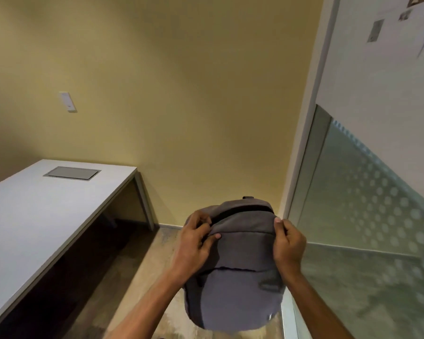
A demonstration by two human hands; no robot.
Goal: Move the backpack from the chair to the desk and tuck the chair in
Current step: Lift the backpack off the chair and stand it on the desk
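Note:
A grey backpack (238,277) hangs in the air in front of me, above the floor, held up by both hands near its top. My left hand (196,243) grips the fabric at the upper left by the zipper. My right hand (288,243) pinches the upper right edge. The white desk (34,211) stretches along the left, apart from the backpack. No chair is in view.
A grey cable hatch (72,173) is set into the desk top near its far end. A yellow wall (181,106) stands ahead with a white switch plate (67,101). A frosted glass partition (367,204) with a dotted pattern runs along the right. Beige floor (137,265) lies between desk and partition.

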